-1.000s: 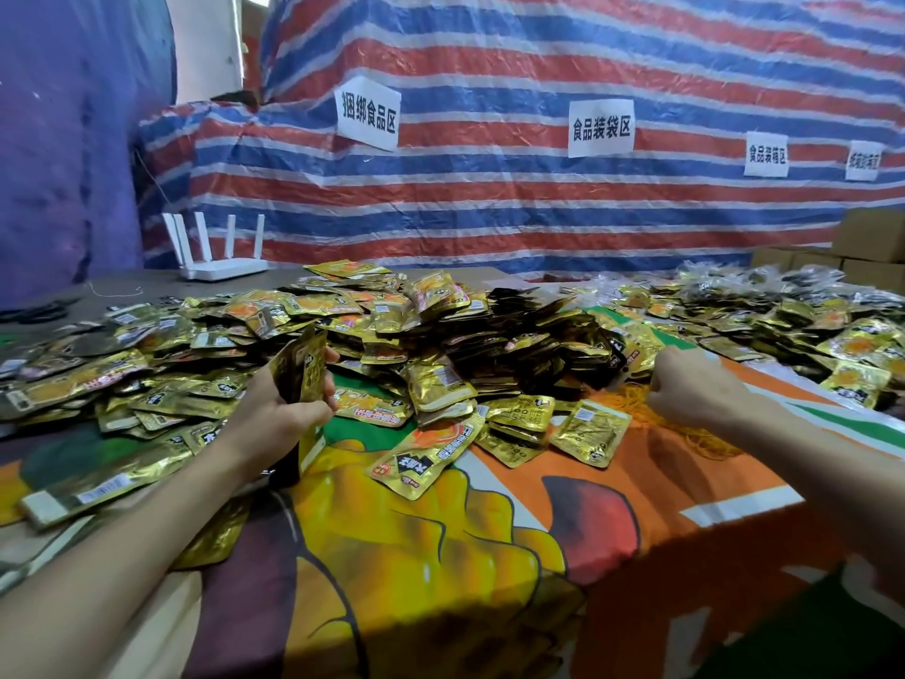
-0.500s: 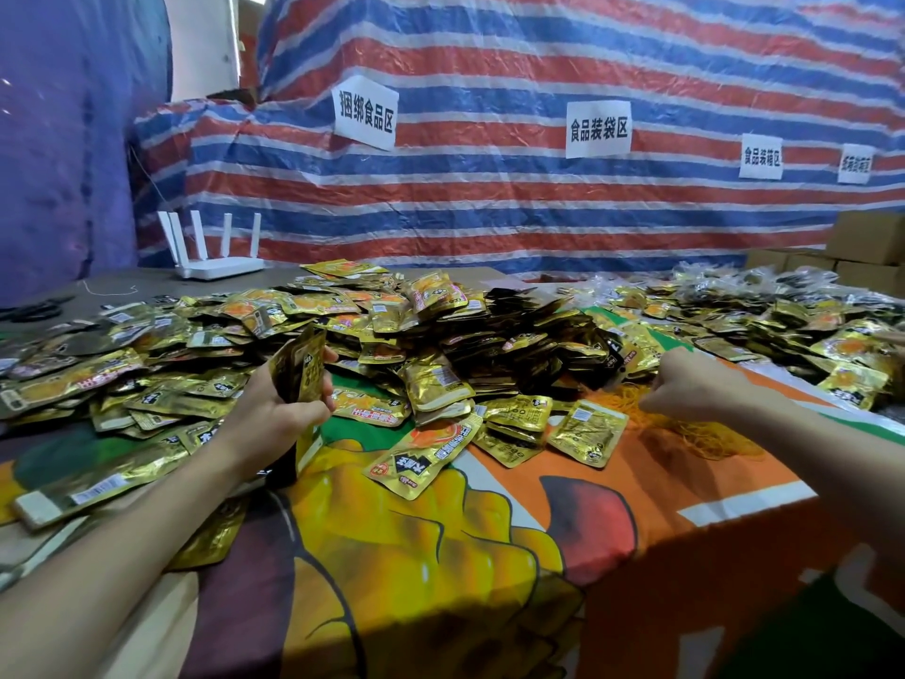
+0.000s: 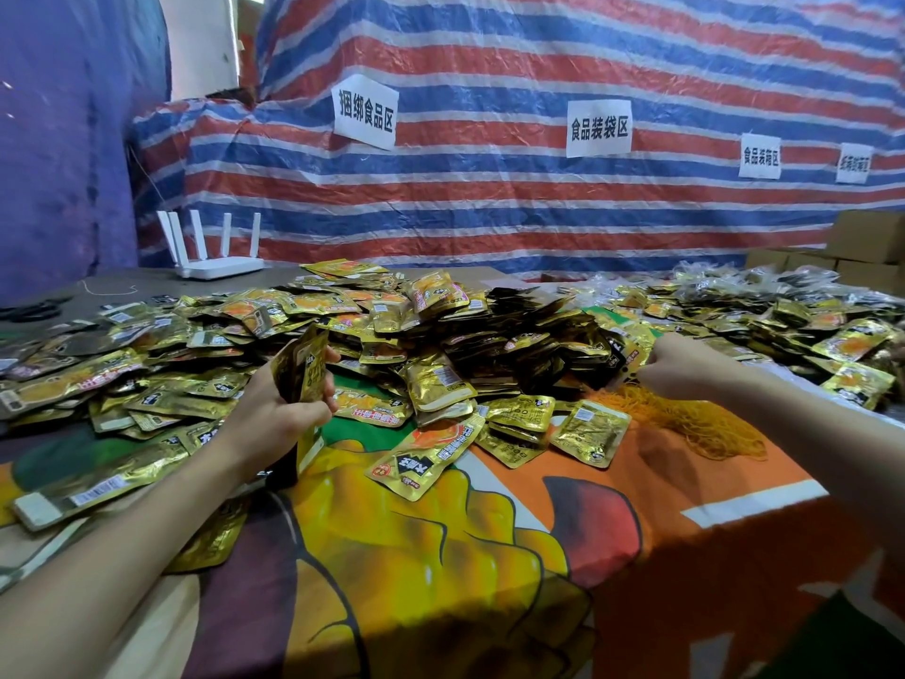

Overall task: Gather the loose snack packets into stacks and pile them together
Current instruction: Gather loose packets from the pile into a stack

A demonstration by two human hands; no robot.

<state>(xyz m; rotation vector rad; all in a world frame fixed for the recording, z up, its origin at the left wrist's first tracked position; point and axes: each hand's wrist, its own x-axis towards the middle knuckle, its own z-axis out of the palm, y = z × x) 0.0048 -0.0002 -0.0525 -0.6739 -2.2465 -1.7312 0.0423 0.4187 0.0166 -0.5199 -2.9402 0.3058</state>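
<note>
- Gold foil stack of packets [image 3: 301, 370] clamped upright in left hand [image 3: 276, 416], long axis near vertical, top tilted slightly away, lower end down near the tablecloth [image 3: 440, 556].
- Right hand [image 3: 683, 365] closed into a loose fist at the right edge of the central heap [image 3: 470, 335]; cannot tell what, if anything, is pinched in it.
- Orange rubber bands [image 3: 695, 423] bunched just right of the heap, under and in front of the right hand.
- Loose packets fanned flat along the heap's near edge, pointing every way; one large packet [image 3: 426, 460] lying diagonal nearest the body.
- Bare cloth between heap and near table edge: open working room.
- More packets spread left of the heap, plus a second pile [image 3: 783, 321] far right.
- White router [image 3: 215, 262] behind the heap at far left; cardboard boxes [image 3: 857, 252] behind at far right; striped tarp [image 3: 489, 188] with paper signs as backdrop.
</note>
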